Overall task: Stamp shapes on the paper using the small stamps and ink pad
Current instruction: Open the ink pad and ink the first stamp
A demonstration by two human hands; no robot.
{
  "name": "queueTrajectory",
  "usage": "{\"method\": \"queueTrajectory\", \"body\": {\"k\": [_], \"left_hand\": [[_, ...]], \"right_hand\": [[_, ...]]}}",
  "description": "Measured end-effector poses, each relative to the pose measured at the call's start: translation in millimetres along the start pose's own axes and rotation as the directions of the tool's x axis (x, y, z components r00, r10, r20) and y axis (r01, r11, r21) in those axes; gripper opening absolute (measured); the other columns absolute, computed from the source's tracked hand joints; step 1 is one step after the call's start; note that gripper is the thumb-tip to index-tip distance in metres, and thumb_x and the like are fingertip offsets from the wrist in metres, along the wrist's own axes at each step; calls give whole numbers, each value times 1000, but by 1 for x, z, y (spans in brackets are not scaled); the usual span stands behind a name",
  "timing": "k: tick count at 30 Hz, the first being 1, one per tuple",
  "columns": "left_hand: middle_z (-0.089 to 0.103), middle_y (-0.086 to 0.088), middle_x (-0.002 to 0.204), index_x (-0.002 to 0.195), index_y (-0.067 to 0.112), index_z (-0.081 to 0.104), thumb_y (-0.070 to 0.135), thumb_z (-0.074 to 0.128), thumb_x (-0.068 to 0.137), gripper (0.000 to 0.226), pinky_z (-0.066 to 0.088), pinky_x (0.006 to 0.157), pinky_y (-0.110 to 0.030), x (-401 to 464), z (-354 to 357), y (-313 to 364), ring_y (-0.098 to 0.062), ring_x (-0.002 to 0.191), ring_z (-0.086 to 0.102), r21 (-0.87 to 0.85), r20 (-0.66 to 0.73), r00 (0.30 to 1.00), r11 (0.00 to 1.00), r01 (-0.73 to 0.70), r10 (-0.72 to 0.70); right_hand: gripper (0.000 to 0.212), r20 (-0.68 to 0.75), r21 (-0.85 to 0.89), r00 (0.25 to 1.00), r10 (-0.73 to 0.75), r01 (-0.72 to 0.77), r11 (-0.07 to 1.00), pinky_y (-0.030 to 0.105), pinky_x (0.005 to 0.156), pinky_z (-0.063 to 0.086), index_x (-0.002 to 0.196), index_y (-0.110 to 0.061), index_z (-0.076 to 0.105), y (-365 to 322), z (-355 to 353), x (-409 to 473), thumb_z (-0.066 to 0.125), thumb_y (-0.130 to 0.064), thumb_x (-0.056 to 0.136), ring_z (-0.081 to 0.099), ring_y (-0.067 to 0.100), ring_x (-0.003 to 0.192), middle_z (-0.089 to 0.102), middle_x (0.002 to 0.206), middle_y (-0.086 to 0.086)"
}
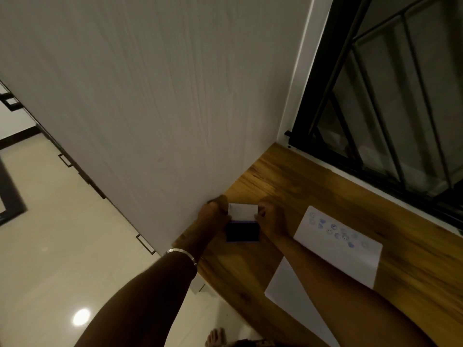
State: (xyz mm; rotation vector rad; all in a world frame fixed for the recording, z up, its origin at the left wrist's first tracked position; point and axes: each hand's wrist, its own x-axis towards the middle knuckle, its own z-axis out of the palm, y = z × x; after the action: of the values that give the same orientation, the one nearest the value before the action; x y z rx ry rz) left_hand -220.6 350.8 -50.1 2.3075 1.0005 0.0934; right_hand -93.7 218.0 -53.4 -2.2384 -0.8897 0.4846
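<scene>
Wooden table (313, 186) is carrying the ink pad (242, 232), its dark inked face exposed and its white lid (243, 211) being held raised at the far edge. The lid is being pinched from both sides: the left hand (213, 216) is gripping its left end, the right hand (271, 219) its right end. White paper (343, 249), already bearing bluish stamped shapes, is lying just right of the right forearm. A second sheet (288, 289) is lying partly under that forearm.
</scene>
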Motion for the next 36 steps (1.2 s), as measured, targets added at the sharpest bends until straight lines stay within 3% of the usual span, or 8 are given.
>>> {"method": "queueTrajectory", "body": {"k": [3,6,11,15,22,27,32,36], "left_hand": [[66,-16,112,106,5,60,26,71,81,33,49,86,-38,0,2,-3,-34,103,63,-30,-14,1000,999,11,-12],[68,-18,104,99,2,63,22,71,81,28,49,81,-36,0,4,-5,-34,97,65,-73,-50,999,997,-2,-2],[67,-15,116,106,4,65,20,71,81,30,47,88,-34,0,2,-7,-33,108,63,-62,1,999,997,36,-36],[65,-15,121,110,6,67,22,74,80,34,46,92,-34,0,2,-9,-32,111,61,-54,15,997,996,70,-70],[57,-17,131,120,5,61,24,70,84,42,45,101,-38,-1,3,-7,-34,118,57,6,39,998,999,40,-40],[62,-16,121,118,7,57,29,56,93,34,46,93,-36,-5,3,-2,-34,112,60,30,-32,998,998,-53,54],[63,-17,115,116,6,59,29,60,90,35,48,87,-34,0,-1,15,-34,105,61,27,-13,985,985,-169,169],[53,-12,134,131,12,50,36,55,91,47,48,98,-42,6,-1,40,-33,117,56,150,106,956,946,-289,275]], "right_hand": [[37,-20,8,1000,12,-12,1000,33,60,40,55,-10,45,-1,0,-2,60,4,86,53,24,68,49,58,6],[55,-41,39,999,-9,10,999,27,61,29,51,-24,28,-4,0,-3,60,8,83,41,15,65,31,54,-9],[30,-37,57,999,20,-18,998,28,57,36,58,-4,45,-2,2,-2,56,9,82,49,20,66,51,64,10],[10,-34,48,999,9,-7,999,49,72,55,77,14,62,0,2,-2,57,8,83,63,37,84,66,85,27],[16,6,-2,1000,20,-20,1000,42,83,56,97,8,67,-1,-1,-4,59,2,85,63,34,102,68,105,23],[15,-15,24,999,36,-35,999,30,70,51,90,7,67,2,-7,-6,55,-2,89,66,34,96,69,100,23],[21,-52,-27,998,34,-36,999,37,69,52,76,-7,59,8,-18,-10,49,-11,95,65,36,87,67,90,19],[35,-30,-153,992,120,-123,980,35,102,40,128,-5,54,16,-29,-17,44,-25,101,51,33,124,55,134,17]]}}
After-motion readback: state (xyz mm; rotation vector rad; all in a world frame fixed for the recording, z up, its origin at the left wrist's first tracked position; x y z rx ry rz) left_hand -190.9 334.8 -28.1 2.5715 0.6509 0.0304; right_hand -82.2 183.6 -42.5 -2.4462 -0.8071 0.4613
